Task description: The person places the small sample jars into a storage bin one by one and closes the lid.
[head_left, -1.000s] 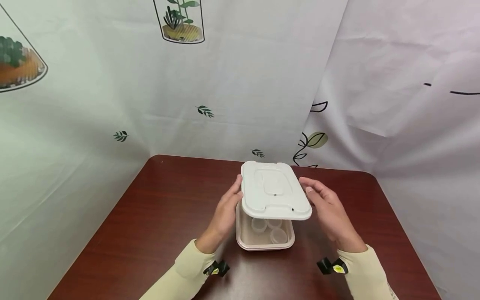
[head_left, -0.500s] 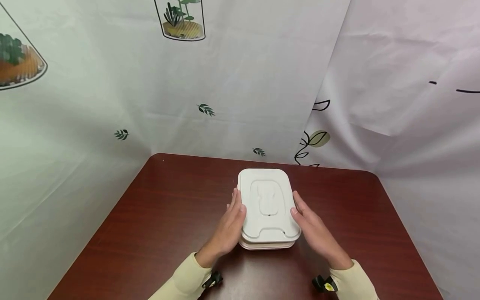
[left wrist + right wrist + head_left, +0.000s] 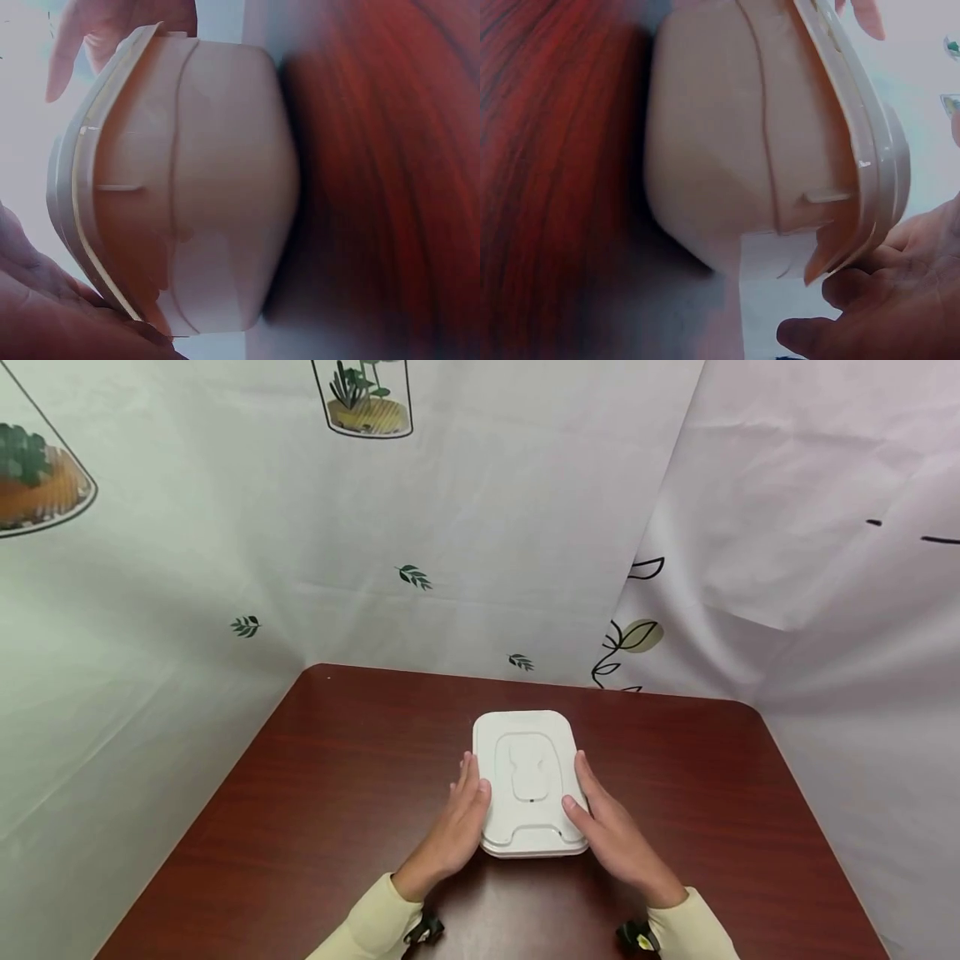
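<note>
**A:** so what moved in that last second?

**B:** the white lid (image 3: 529, 781) mostly. It was held tilted above the box (image 3: 217, 217), leaving the small cups inside in view. Now it sits flat on the box and covers them.

**A:** and the hands?

**B:** both came down with it. The left hand (image 3: 459, 828) and right hand (image 3: 609, 839) now lie low along the lid's long sides, fingers straight.
</note>
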`<action>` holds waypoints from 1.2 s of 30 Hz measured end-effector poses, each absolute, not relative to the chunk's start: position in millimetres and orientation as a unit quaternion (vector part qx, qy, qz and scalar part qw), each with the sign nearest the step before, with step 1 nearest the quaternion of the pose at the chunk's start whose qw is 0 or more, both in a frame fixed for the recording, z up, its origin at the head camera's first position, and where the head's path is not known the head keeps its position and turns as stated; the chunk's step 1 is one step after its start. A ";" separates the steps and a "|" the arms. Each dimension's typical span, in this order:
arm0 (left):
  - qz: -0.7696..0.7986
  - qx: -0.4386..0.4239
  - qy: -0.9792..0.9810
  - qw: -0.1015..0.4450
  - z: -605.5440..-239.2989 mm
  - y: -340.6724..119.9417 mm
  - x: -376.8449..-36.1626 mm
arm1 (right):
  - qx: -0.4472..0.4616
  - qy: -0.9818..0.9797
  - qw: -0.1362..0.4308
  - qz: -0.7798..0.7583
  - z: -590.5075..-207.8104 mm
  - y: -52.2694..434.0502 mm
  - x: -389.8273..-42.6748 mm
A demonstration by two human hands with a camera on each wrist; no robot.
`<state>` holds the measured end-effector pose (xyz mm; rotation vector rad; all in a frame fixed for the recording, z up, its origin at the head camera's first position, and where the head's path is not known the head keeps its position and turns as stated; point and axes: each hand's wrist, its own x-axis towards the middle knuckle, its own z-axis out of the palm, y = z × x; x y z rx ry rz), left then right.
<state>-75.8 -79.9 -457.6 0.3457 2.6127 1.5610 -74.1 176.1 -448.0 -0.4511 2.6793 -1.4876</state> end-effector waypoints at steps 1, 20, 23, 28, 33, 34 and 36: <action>0.509 0.113 0.852 0.042 -459.1 -79.7 -75.9 | -0.143 0.866 0.022 -0.478 -448.8 175.9 -73.8; 0.493 0.106 0.864 0.006 -463.4 -81.3 -71.8 | -0.130 0.903 -0.022 -0.409 -456.3 178.5 -66.1; 0.441 0.108 0.890 -0.047 -464.1 -86.6 -70.6 | -0.140 0.926 -0.063 -0.345 -457.5 185.1 -67.3; 0.306 0.134 0.936 -0.113 -465.2 -94.6 -68.3 | -0.151 0.951 -0.131 -0.238 -462.6 194.8 -72.5; 0.246 0.131 0.952 -0.124 -469.4 -104.8 -67.2 | -0.143 0.953 -0.157 -0.216 -469.0 203.9 -72.6; 0.238 0.128 0.955 -0.123 -470.0 -107.9 -67.1 | -0.139 0.954 -0.156 -0.215 -469.9 206.0 -72.1; 0.223 0.122 0.960 -0.119 -471.3 -114.2 -67.7 | -0.130 0.958 -0.147 -0.211 -471.7 210.4 -71.5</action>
